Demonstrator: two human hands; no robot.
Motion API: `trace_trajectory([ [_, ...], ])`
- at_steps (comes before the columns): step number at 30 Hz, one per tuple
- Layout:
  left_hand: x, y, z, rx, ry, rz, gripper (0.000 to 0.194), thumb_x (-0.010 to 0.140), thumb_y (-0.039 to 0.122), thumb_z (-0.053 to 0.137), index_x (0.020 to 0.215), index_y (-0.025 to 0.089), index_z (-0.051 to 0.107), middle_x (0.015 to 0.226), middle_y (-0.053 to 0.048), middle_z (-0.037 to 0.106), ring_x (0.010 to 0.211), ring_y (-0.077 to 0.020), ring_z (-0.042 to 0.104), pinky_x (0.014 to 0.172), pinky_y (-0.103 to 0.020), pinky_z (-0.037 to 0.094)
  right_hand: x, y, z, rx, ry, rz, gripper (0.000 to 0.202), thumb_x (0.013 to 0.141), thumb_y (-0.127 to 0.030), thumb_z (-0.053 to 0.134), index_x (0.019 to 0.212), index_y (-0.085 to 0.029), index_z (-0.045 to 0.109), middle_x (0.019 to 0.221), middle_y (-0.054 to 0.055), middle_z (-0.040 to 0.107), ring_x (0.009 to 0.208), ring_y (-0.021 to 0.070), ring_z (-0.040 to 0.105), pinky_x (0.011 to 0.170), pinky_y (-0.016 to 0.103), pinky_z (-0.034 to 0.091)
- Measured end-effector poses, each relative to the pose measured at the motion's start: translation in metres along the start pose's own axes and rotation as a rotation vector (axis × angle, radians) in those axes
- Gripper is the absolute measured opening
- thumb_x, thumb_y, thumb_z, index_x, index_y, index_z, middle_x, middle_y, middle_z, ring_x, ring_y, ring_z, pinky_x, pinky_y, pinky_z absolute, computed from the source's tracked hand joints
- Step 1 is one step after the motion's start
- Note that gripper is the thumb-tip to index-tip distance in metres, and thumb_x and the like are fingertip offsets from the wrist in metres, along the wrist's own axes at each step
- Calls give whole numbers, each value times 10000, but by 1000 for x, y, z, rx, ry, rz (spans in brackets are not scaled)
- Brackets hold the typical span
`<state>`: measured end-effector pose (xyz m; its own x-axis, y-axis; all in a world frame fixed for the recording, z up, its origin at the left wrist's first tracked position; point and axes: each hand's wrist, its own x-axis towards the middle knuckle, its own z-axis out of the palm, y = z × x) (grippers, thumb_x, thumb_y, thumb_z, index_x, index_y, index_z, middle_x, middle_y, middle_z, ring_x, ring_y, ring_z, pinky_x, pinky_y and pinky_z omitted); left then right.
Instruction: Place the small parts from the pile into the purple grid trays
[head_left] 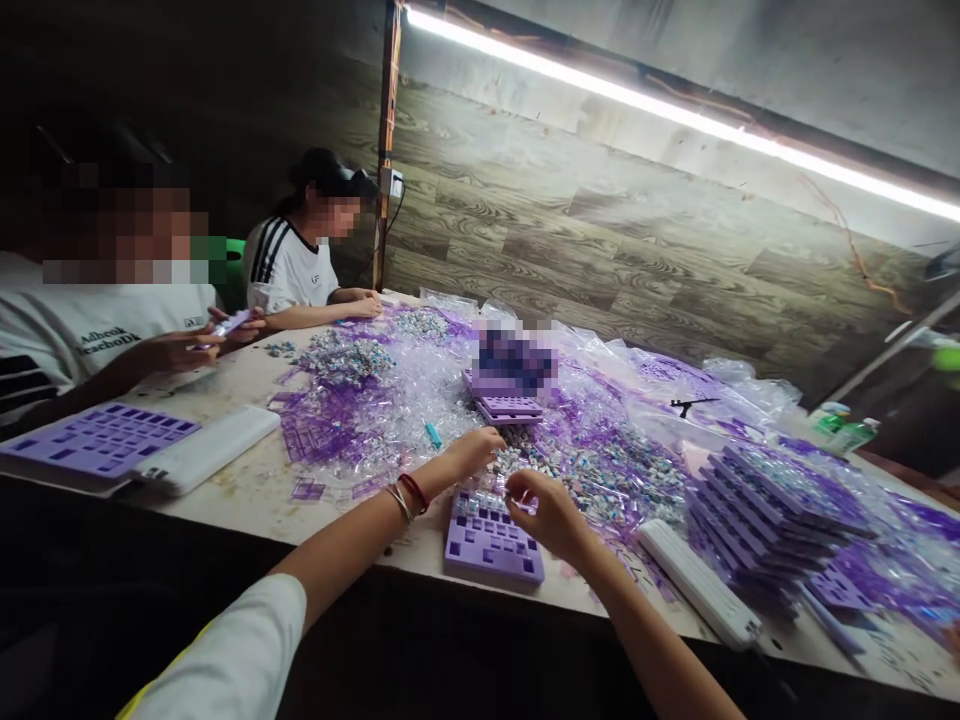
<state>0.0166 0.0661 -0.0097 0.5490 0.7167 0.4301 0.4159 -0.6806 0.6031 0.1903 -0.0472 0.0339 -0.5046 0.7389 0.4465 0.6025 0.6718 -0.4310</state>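
Note:
A purple tray (495,545) with rows of square slots lies at the table's front edge, its far rows partly filled with small clear pieces. My left hand (478,452) is just beyond the tray's far edge, over the heap of small parts (592,465), with its fingers drawn together; what they hold, if anything, is too small to tell. Above the tray's right far corner my right hand (541,510) pinches thumb and forefinger together on something small and dark that I cannot make out. More purple trays (510,408) are stacked behind my hands.
Tall stacked purple trays (765,520) stand at right beside a white bar-shaped device (697,580). Another white bar (210,450) and a large purple tray (97,440) lie at left. Two people (289,260) work at the left side. Clear and purple plastic pieces (330,430) cover the middle.

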Motion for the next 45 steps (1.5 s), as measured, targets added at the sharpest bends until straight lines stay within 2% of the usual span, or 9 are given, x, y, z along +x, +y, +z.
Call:
trace_trajectory([
  [4, -13, 5, -17, -75, -52, 91, 192, 691, 72, 672, 869, 134, 708, 910, -70, 639, 816, -159, 606, 773, -269, 501, -16, -6, 26, -55, 7, 73, 120, 693, -76, 570, 734, -188, 582, 683, 12, 621, 641, 156, 569, 621, 263, 456],
  [6, -24, 4, -22, -270, -166, 142, 149, 696, 113, 690, 844, 123, 710, 908, -76, 639, 830, -163, 618, 751, -260, 514, -19, -8, 35, -56, 22, 112, 136, 697, -69, 569, 753, -189, 598, 721, 24, 637, 669, 166, 584, 643, 269, 461],
  [9, -35, -1, -23, -497, -282, 106, 186, 707, 220, 722, 864, 121, 713, 928, -74, 626, 805, -152, 625, 739, -262, 527, -20, -10, 42, -58, 64, 155, 131, 720, -86, 568, 771, -194, 624, 762, 36, 649, 708, 180, 601, 669, 279, 471],
  [14, -37, -12, -15, -599, -218, 29, 247, 686, 237, 732, 902, 119, 705, 954, -57, 578, 771, -127, 622, 730, -254, 522, -20, -9, 44, -5, 93, 178, 147, 749, -109, 570, 799, -195, 678, 831, 54, 663, 738, 186, 623, 692, 293, 501],
  [18, -36, -11, -13, -590, -198, 8, 242, 676, 189, 713, 907, 115, 699, 890, -38, 578, 742, -117, 619, 710, -242, 516, -18, -1, 41, 94, 74, 162, 170, 755, -115, 580, 774, -217, 714, 839, 54, 683, 658, 162, 629, 606, 263, 508],
  [25, -36, 2, -19, -518, -188, 6, 238, 676, 168, 697, 908, 116, 694, 897, -52, 609, 769, -134, 613, 673, -236, 510, -10, -2, 35, 14, -6, 169, 127, 768, -131, 629, 762, -213, 725, 782, 46, 704, 697, 178, 638, 708, 291, 493],
  [28, -37, 5, -23, -460, -213, 19, 252, 689, 166, 680, 937, 123, 693, 918, -65, 632, 867, -173, 607, 691, -246, 506, -8, -5, 35, -14, -9, 166, 148, 761, -100, 614, 739, -207, 714, 770, 41, 701, 682, 168, 631, 690, 275, 478],
  [31, -37, 5, -25, -445, -222, 15, 245, 689, 162, 677, 930, 121, 696, 902, -62, 649, 855, -172, 605, 698, -249, 500, -7, -6, 36, -47, -22, 149, 160, 749, -74, 602, 710, -197, 698, 728, 29, 678, 645, 155, 612, 655, 261, 461],
  [45, -38, 14, -25, -433, -242, 44, 226, 725, 243, 723, 914, 122, 703, 854, -53, 641, 782, -145, 607, 667, -218, 495, -10, 0, 46, -7, 60, 90, 162, 753, -75, 589, 758, -205, 687, 798, 38, 684, 736, 181, 639, 701, 281, 483],
])
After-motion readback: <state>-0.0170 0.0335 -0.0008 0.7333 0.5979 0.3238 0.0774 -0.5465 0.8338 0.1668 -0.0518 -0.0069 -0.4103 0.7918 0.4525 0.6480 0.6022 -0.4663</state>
